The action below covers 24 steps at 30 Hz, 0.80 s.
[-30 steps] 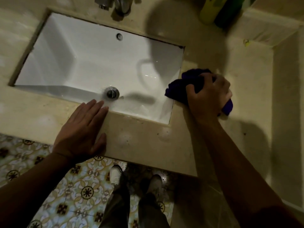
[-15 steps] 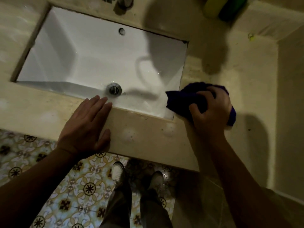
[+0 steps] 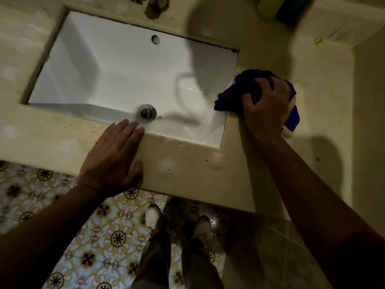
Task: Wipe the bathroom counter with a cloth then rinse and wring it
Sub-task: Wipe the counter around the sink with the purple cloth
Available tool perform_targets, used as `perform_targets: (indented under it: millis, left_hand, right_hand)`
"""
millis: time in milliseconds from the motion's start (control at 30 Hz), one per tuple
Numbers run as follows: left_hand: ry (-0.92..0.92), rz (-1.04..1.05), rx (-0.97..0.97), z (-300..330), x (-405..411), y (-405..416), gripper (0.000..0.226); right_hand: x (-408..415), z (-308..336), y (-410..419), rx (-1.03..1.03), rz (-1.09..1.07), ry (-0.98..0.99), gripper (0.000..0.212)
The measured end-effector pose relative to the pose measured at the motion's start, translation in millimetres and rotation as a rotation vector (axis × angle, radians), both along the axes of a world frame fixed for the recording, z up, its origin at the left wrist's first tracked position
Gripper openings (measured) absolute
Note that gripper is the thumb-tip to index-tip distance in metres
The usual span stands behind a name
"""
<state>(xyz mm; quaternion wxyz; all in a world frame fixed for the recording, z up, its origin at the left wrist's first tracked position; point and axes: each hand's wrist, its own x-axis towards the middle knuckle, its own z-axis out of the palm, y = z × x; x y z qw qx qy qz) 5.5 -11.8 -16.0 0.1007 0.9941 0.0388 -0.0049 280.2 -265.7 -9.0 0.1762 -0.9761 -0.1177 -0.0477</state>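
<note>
Dim light is falling over the beige stone tabletop (image 3: 187, 174) we are leaning on, with the white sink (image 3: 129, 80) sunk into it and patterned floor tiles (image 3: 100, 236) showing below its front edge. Our right hand (image 3: 268, 109) is curling its grip around the purple cloth (image 3: 229, 99), fingers bent over the bunched fabric and pressing it down at about three o'clock from the drain (image 3: 148, 112). Our left hand (image 3: 112, 159) is lying flat on the front strip at about six o'clock from the drain, fingers straight and together, tips reaching the basin rim, holding nothing. We are seeing the cloth crumpled into a dark wad, one corner hanging just over the sink's right edge, another fold poking out beyond the knuckles. Open tabletop is stretching away at three o'clock toward a raised ledge (image 3: 343, 21), where a yellow bottle (image 3: 268, 7) and a green bottle (image 3: 291, 9) are standing at about one o'clock. Our shoes (image 3: 154, 217) are standing under the front edge.
</note>
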Motion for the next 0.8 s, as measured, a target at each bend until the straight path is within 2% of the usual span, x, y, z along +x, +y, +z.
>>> perform_targets:
  millis: [133, 300, 533, 800]
  left_hand:
    - [0.011, -0.005, -0.005, -1.6, -0.6, 1.0, 0.077]
    - [-0.016, 0.003, -0.008, -2.3, -1.1, 0.7, 0.076]
    - [-0.003, 0.003, -0.003, -1.8, -0.7, 0.7, 0.076]
    - [-0.019, -0.010, 0.009, -3.1, -1.5, 1.8, 0.075]
  right_hand:
    - [-22.1, 2.4, -20.1, -0.019, 0.104, 0.079, 0.057]
    - [-69.8, -3.1, -51.0, -0.002, 0.195, 0.055, 0.067]
    - [-45.1, -3.1, -34.4, -0.034, 0.044, -0.098, 0.049]
    - [6.6, 8.7, -14.4, 0.161, 0.066, 0.017, 0.043]
